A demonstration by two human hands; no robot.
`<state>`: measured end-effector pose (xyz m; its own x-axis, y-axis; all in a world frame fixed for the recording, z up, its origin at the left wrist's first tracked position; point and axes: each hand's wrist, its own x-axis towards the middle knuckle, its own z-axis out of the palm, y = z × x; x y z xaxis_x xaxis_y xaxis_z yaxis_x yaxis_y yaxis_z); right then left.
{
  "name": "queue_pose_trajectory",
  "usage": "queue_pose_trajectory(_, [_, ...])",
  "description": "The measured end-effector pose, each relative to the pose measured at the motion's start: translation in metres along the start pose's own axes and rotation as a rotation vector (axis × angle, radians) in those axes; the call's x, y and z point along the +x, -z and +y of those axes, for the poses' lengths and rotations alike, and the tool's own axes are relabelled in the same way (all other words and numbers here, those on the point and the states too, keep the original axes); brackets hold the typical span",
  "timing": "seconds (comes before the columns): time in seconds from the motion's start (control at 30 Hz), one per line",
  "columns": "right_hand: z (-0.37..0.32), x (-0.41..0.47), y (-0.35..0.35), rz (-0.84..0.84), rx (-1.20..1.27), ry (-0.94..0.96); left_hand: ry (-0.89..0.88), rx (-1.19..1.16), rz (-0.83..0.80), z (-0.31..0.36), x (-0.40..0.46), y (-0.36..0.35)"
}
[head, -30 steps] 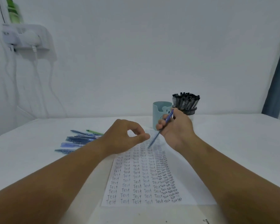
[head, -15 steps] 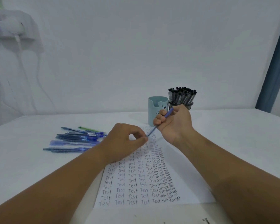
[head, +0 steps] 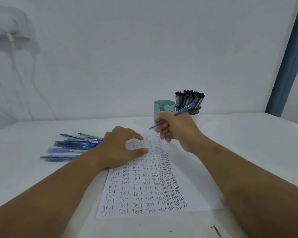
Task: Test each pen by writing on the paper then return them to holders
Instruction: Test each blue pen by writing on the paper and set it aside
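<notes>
Nearest, the paper (head: 193,189) lies flat on the table (head: 248,143), its columns of "Test" reaching almost to the far edge. The left hand (head: 120,150) rests on the upper left part, thumb and forefinger curled in an open ring, holding nothing. The right hand (head: 175,129) grips a blue pen (head: 172,116), which a second ago slanted down onto the sheet; now it lies flatter, tip off past the paper's far edge (likely this pen's test is over). Loose blue pens (head: 72,146) wait left. Beyond stand the teal holder (head: 163,108) and the mesh holder (head: 191,109) full of black-capped pens, probably next
</notes>
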<state>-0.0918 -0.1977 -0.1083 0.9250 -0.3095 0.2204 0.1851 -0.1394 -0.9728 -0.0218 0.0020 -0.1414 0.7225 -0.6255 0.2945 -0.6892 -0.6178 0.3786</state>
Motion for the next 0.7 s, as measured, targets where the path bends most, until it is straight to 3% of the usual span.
queue_pose_trajectory(0.1, [-0.006, 0.01, 0.014, 0.026, -0.088, 0.071, 0.041, 0.029, -0.067, 0.001, -0.002, 0.002])
queue_pose_trajectory(0.27, [0.01, 0.007, 0.019, -0.177, -0.28, -0.041, 0.031, -0.033, -0.073, -0.005, 0.002, 0.001])
queue_pose_trajectory(0.4, [0.031, 0.001, 0.017, -0.127, -0.297, 0.079, 0.051, -0.027, -0.076, -0.001, 0.003, 0.002])
queue_pose_trajectory(0.5, [0.03, -0.002, 0.02, -0.149, -0.447, 0.133, 0.048, -0.005, -0.097, 0.0, 0.004, 0.003])
queue_pose_trajectory(0.7, [0.035, -0.004, 0.025, -0.125, -0.514, 0.119, 0.053, -0.028, -0.106, 0.0, 0.002, 0.004])
